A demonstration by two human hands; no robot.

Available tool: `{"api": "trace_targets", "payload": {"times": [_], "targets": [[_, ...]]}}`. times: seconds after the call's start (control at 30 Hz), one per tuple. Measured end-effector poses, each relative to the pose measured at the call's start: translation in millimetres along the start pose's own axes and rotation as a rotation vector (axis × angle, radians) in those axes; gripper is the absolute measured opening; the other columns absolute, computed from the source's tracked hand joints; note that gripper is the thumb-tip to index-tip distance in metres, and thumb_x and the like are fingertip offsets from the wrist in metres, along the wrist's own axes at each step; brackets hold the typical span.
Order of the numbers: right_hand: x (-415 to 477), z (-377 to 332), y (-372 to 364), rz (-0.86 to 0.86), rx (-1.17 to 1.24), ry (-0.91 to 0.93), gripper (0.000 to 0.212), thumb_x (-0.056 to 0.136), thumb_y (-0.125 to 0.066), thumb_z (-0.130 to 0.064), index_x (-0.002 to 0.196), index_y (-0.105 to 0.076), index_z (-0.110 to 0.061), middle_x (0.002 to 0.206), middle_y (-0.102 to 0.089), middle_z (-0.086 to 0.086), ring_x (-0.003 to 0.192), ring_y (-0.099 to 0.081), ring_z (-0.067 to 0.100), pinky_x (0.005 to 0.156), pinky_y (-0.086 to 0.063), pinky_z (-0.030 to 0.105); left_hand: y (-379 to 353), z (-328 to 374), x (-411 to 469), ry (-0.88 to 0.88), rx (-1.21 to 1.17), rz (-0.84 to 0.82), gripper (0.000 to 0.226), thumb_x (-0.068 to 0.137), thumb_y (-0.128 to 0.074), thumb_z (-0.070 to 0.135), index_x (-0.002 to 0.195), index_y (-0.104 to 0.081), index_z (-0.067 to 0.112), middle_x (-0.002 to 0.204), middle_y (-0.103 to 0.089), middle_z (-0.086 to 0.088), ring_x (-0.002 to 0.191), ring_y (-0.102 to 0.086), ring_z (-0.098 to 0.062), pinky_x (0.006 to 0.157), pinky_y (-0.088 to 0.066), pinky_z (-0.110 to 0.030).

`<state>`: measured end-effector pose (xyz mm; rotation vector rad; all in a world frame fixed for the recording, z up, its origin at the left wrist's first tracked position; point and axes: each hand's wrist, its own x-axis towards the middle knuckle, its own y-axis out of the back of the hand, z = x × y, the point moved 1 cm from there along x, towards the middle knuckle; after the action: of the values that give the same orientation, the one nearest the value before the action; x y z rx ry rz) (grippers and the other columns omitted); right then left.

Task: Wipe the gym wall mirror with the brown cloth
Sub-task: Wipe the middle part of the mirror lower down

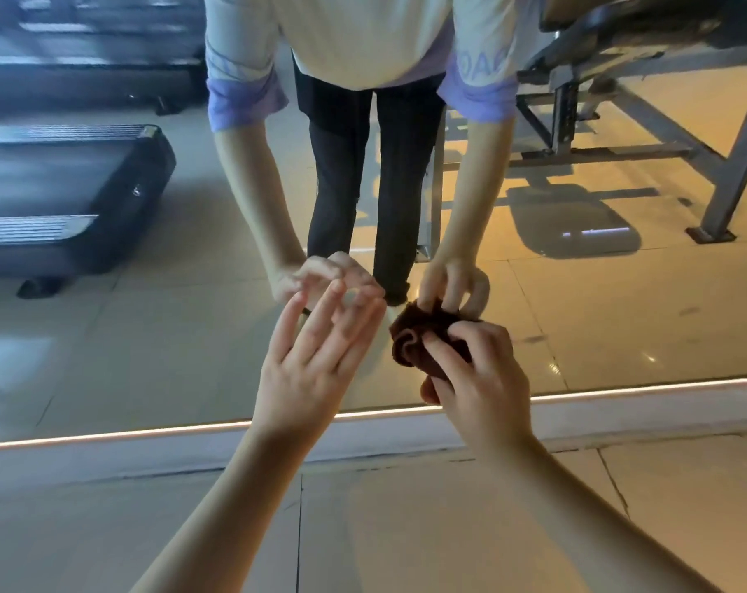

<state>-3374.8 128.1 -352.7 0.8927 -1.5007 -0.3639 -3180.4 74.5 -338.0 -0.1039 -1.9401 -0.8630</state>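
The wall mirror fills the upper part of the head view and reaches down to a lit strip near the floor. My right hand grips a bunched brown cloth and holds it against the lower glass. To the left of the cloth, my left hand is held out with its fingers straight and spread, the fingertips at or very near the glass. Both hands and the cloth show again as reflections just above.
A pale ledge runs under the mirror, with tiled floor below it. The glass reflects a person's legs and white shirt, a treadmill on the left and a metal bench frame on the right.
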Motion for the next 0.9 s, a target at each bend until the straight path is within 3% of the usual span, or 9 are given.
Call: {"api": "trace_targets", "payload": {"times": [0.07, 0.23, 0.37, 0.43, 0.53, 0.6, 0.77, 0.83, 0.9], "targets": [[0.8, 15.9, 9.0, 0.02, -0.041, 0.03, 0.041, 0.065, -0.083, 0.004, 0.103, -0.072, -0.005, 0.105, -0.054, 0.009, 0.095, -0.049, 0.029, 0.06, -0.057, 0.038, -0.7, 2.0, 0.0, 0.012, 0.001, 0.001, 0.054, 0.093, -0.064, 0.002, 0.143, -0.045, 0.012, 0.148, -0.041, -0.006, 0.141, -0.034, -0.025, 0.114, -0.033, -0.047], [-11.5, 35.7, 23.8, 0.253, -0.055, -0.354, 0.019, 0.081, -0.071, -0.006, 0.099, -0.072, -0.003, 0.112, -0.055, 0.01, 0.101, -0.046, 0.031, 0.076, -0.046, 0.031, -5.6, 5.2, -2.2, 0.014, 0.011, 0.0, 0.063, 0.086, -0.075, 0.002, 0.142, -0.047, 0.009, 0.148, -0.041, -0.007, 0.141, -0.033, -0.027, 0.115, -0.033, -0.048], [-9.6, 22.5, 8.5, 0.057, -0.057, -0.045, 0.03, 0.069, -0.076, 0.0, 0.099, -0.074, -0.004, 0.11, -0.046, 0.006, 0.1, -0.046, 0.029, 0.069, -0.055, 0.037, -12.3, 17.5, 10.7, -0.097, -0.005, 0.021, 0.052, 0.097, -0.06, 0.003, 0.145, -0.042, 0.012, 0.147, -0.042, -0.003, 0.136, -0.041, -0.026, 0.113, -0.035, -0.044], [-6.5, 35.3, 17.4, 0.069, -0.084, -0.01, 0.03, 0.07, -0.076, -0.001, 0.1, -0.074, -0.004, 0.109, -0.047, 0.006, 0.099, -0.047, 0.027, 0.069, -0.054, 0.033, -14.5, 22.0, 15.8, -0.103, -0.026, 0.016, 0.055, 0.097, -0.06, 0.003, 0.147, -0.039, 0.012, 0.147, -0.042, -0.003, 0.135, -0.042, -0.026, 0.113, -0.033, -0.044], [-9.8, 54.8, 34.1, 0.29, -0.046, -0.365, 0.022, 0.081, -0.07, -0.009, 0.102, -0.071, -0.003, 0.112, -0.052, 0.007, 0.101, -0.047, 0.027, 0.074, -0.044, 0.025, -15.9, 22.5, 16.7, -0.092, -0.032, 0.006, 0.057, 0.094, -0.063, 0.0, 0.146, -0.042, 0.011, 0.147, -0.042, -0.005, 0.135, -0.041, -0.027, 0.115, -0.03, -0.045], [-17.6, 54.1, 29.4, 0.343, 0.008, -0.556, 0.026, 0.08, -0.073, -0.005, 0.105, -0.066, -0.004, 0.114, -0.055, 0.013, 0.104, -0.046, 0.029, 0.072, -0.045, 0.03, -16.0, 23.2, 16.4, -0.09, -0.032, 0.008, 0.053, 0.095, -0.061, -0.001, 0.144, -0.044, 0.011, 0.147, -0.042, -0.005, 0.135, -0.042, -0.027, 0.115, -0.029, -0.045], [-29.0, 55.4, 20.2, 0.082, -0.002, -0.311, 0.035, 0.068, -0.083, -0.002, 0.1, -0.071, -0.004, 0.109, -0.056, 0.008, 0.103, -0.048, 0.025, 0.071, -0.044, 0.022, -17.1, 23.7, 18.2, -0.121, -0.027, -0.018, 0.065, 0.089, -0.067, -0.003, 0.147, -0.04, 0.009, 0.149, -0.04, -0.006, 0.14, -0.033, -0.028, 0.117, -0.026, -0.045], [-25.2, 67.7, 31.5, 0.184, 0.031, -0.449, 0.029, 0.074, -0.078, -0.004, 0.101, -0.069, -0.003, 0.108, -0.059, 0.012, 0.104, -0.049, 0.026, 0.077, -0.04, 0.019, -19.8, 24.9, 19.9, -0.162, -0.009, -0.026, 0.067, 0.088, -0.07, -0.002, 0.146, -0.041, 0.009, 0.149, -0.041, -0.006, 0.141, -0.031, -0.027, 0.118, -0.025, -0.044], [-22.8, 73.5, 36.5, 0.323, 0.12, -0.718, 0.032, 0.077, -0.076, 0.001, 0.107, -0.063, -0.003, 0.114, -0.057, 0.017, 0.109, -0.052, 0.034, 0.081, -0.043, 0.029, -21.6, 27.3, 21.6, -0.168, -0.007, -0.029, 0.067, 0.088, -0.071, -0.002, 0.146, -0.041, 0.009, 0.148, -0.042, -0.005, 0.14, -0.036, -0.028, 0.118, -0.026, -0.044]]}}
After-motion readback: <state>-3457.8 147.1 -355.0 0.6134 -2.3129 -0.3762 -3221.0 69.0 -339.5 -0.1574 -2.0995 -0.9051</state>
